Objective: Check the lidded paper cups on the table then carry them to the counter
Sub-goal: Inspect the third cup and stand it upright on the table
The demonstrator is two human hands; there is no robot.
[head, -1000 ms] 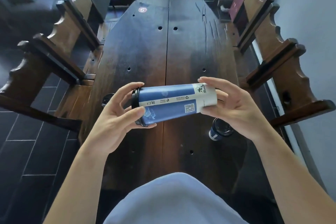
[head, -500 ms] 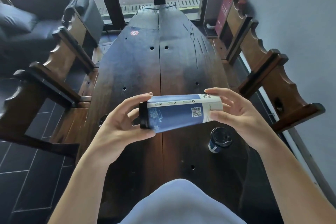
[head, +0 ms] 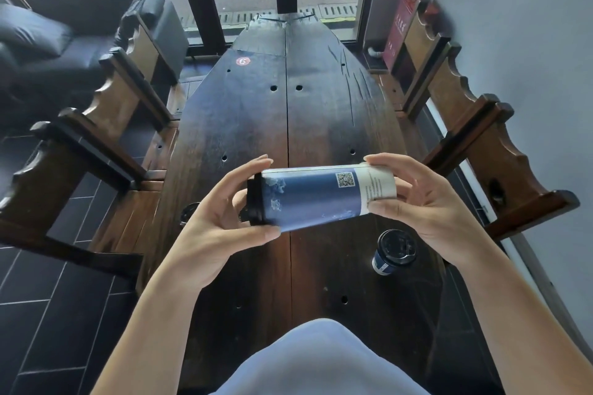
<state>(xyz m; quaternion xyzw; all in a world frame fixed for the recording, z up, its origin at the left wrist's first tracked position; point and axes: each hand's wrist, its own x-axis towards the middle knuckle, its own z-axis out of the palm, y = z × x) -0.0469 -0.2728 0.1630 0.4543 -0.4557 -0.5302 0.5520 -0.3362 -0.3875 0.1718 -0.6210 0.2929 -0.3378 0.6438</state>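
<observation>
From the head view, a person holds a tall blue paper cup (head: 324,197) sideways in the air, above a long dark wooden table (head: 256,125). The cup has a black lid (head: 255,202) at its left end and a white band at its right end. A small square code is printed near the white band.

The left hand (head: 221,228) grips the lid end. Its fingers curl over the top of the lid and its thumb presses under the cup. The right hand (head: 426,202) grips the white end. Its fingers curl round the bottom of the cup and its thumb lies along the near side.

A second, shorter blue cup (head: 393,252) with a black lid stands upright on the table, below the right hand and not touching it. Another dark round lid (head: 189,212) peeks out just left of the left hand; most of it is hidden.

A round red sticker (head: 243,60) sits near the far end of the table. Wooden benches (head: 475,125) stand on both sides. A black sofa (head: 57,42) is far left.
</observation>
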